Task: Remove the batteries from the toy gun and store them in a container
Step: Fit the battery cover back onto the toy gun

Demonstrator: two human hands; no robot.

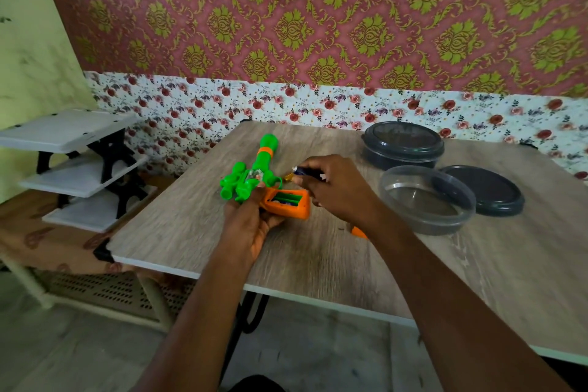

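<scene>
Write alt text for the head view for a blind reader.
The right hand pinches a dark cylindrical battery while the left hand holds a green and orange plastic toy gun, its battery bay open, beside an open clear container.

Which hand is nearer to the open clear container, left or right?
Right. The right hand, holding a battery, is just left of the container; the left hand grips the toy gun farther left.

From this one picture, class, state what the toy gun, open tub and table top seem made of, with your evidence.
Toy gun: probably plastic; bright green and orange, smooth moulded shapes, slight gloss.
Open tub: translucent grey plastic, judging by its see-through wall.
Table top: seemingly wood-grain laminate on board; matt grain, white edge.
</scene>
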